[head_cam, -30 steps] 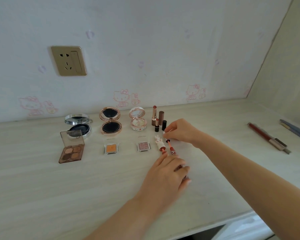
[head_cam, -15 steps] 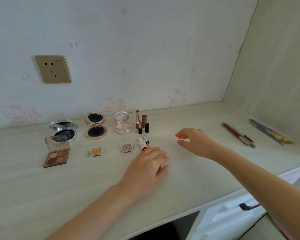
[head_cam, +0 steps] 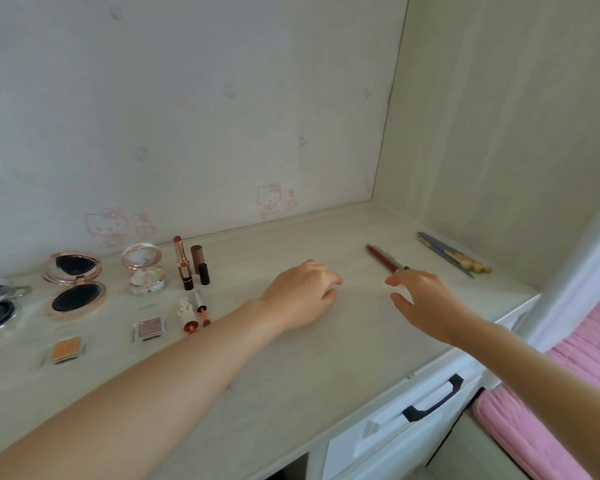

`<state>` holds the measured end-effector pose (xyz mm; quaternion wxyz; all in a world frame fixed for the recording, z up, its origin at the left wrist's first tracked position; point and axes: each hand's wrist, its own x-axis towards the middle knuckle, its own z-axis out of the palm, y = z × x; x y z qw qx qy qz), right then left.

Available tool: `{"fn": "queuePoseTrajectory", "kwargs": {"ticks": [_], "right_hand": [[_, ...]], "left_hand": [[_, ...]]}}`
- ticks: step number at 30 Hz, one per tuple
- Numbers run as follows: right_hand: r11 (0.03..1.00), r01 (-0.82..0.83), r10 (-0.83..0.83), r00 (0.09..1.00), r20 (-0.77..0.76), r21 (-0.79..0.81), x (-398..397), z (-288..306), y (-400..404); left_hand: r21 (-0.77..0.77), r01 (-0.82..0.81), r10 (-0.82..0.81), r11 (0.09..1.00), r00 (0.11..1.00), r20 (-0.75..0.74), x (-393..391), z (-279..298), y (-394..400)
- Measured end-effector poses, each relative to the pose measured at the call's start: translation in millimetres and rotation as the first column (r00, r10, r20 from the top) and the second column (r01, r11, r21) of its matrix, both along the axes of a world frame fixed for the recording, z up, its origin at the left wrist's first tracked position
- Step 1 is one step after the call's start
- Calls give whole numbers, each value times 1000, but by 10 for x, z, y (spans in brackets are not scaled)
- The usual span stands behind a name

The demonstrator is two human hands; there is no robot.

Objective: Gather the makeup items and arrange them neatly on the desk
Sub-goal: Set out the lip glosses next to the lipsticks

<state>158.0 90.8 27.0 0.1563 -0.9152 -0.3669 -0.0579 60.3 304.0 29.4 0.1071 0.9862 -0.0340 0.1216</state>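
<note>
Makeup items [head_cam: 187, 271] stand ranked at nine o'clock on the counter [head_cam: 291, 375]; pencils [head_cam: 385, 258] at two o'clock remain. My right hand [head_cam: 418, 294], fingers apart, nears them; left hand [head_cam: 303, 289] rests, empty.

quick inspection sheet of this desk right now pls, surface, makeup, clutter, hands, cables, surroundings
surface: pale wood-grain desk.
job's things: open compacts, lipsticks and small eyeshadow pans grouped at left; red pencil and blue pencils apart at right.
clutter: nothing seen.
hands: left hand rests on the desk, holding nothing; right hand open, fingertips near the red pencil.
cables: nothing seen.
surroundings: cartoon-cat wallpaper, drawer handle, pink bedding.
</note>
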Motion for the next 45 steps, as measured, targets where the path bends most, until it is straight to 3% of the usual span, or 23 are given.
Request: {"fn": "queuePoseTrajectory", "kwargs": {"ticks": [12, 20, 30, 37, 45], "right_hand": [[989, 141, -145, 986, 86, 50, 495, -164, -86], [996, 83, -73, 961, 267, -28, 437, -187, -28], [990, 144, -135, 957, 258, -14, 462, -269, 9], [992, 61, -85, 969, 234, 109, 290, -162, 76], [917, 39, -58, 998, 36, 396, -30, 151, 250]], "left_hand": [[2, 54, -54, 999, 989, -139, 1162, -153, -335], [83, 102, -95, 991, 992, -87, 1206, -97, -345], [188, 159, -152, 969, 987, -51, 1138, -86, -275], [187, 146, -146, 972, 989, -14, 896, 35, -152], [16, 123, -123, 992, 991, 43, 280, 399, 96]]}}
